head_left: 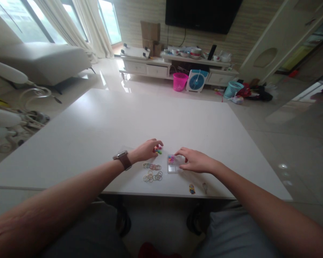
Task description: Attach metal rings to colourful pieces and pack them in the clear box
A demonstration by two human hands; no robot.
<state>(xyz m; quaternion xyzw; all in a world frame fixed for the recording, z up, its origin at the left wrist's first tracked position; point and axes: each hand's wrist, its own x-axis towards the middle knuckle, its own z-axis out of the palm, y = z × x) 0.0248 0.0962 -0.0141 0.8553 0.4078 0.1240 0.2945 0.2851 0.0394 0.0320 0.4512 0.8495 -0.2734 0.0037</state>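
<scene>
My left hand (150, 148), with a watch (121, 156) on its wrist, curls its fingers around a small cluster of colourful pieces (158, 149) on the table. The pieces are pink, red, green and yellow, too small to name. My right hand (195, 160) grips the right side of a clear compartment box (171, 170), fingers at the far part and thumb at the near part. Purple, orange and teal bits (171, 159) lie in the box's far left compartments. Left of the box, thin pale and coloured rings (152, 166) lie in two rows.
A yellow and blue cartoon figure piece (192, 189) and a small clear object (205, 187) lie by the near edge of the white table (161, 118). Beyond are a pink basket (179, 82), a box fan (197, 81) and a low cabinet (158, 70).
</scene>
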